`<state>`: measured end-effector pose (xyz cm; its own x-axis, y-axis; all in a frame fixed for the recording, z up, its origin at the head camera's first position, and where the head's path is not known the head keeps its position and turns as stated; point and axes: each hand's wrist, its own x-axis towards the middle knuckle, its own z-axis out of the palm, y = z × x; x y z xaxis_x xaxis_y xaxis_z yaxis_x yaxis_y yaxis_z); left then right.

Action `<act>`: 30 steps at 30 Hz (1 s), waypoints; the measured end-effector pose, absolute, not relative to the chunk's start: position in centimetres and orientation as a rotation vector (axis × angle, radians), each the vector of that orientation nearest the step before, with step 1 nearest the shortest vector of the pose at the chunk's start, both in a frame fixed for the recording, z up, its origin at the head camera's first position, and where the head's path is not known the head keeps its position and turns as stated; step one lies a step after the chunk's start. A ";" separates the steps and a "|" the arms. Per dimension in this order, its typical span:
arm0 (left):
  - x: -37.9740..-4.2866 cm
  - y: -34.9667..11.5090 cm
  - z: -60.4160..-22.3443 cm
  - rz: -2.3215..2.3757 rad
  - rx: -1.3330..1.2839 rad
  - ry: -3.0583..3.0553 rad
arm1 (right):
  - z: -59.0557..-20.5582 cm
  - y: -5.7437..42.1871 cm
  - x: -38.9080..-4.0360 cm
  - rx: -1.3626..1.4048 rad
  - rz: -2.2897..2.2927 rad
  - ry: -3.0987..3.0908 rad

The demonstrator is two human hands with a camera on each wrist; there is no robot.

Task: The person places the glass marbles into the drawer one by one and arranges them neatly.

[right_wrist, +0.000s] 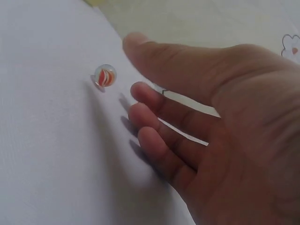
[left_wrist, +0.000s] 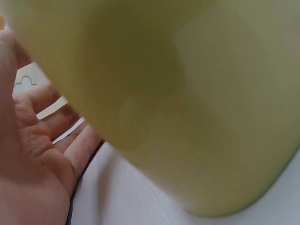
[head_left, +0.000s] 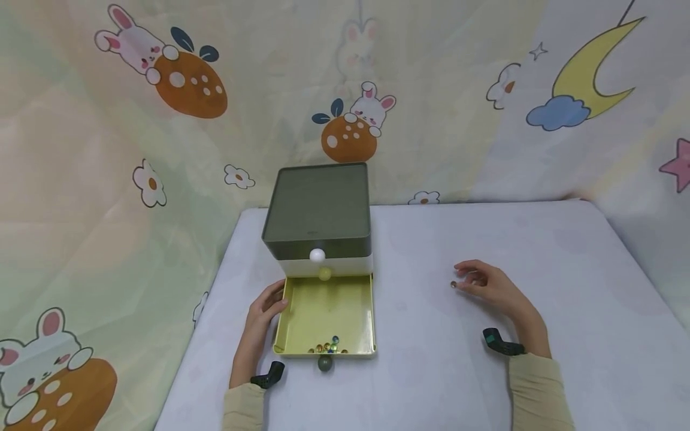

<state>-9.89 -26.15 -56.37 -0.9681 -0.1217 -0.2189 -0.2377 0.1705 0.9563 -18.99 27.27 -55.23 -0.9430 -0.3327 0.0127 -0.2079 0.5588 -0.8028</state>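
Note:
A small clear marble with an orange and white swirl [right_wrist: 105, 75] lies on the white cloth, just beyond the thumb and fingertips of my right hand [head_left: 497, 291]. In the right wrist view a gap shows between them, and those fingers are loosely bent with nothing in them. My left hand [head_left: 261, 312] rests against the left side of a pulled-out yellow-green drawer [head_left: 323, 308], its fingers fairly straight along the outer wall in the left wrist view. Several coloured marbles [head_left: 327, 347] sit inside along the drawer's front edge. A dark green round knob [head_left: 325, 363] is on the drawer front.
Behind the drawer stands its box, with a dark green top [head_left: 320, 203] and a white tier [head_left: 350, 265]; a white knob [head_left: 317, 255] and a yellow knob [head_left: 324, 273] face me. The white-covered table [head_left: 420, 371] meets a patterned cloth backdrop [head_left: 269, 78].

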 end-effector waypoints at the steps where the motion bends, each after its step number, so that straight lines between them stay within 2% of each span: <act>1: -9.9 -26.2 -56.4 1.936 -0.362 2.331 | -55.3 27.1 -19.1 -0.453 -1.302 2.658; 9: -10.0 -26.1 -56.5 1.951 -0.364 2.336 | -55.3 26.2 -19.2 -0.345 -1.128 2.697; 30: -9.9 -26.1 -56.2 1.957 -0.359 2.329 | -55.3 25.3 -19.0 -0.340 -1.054 2.773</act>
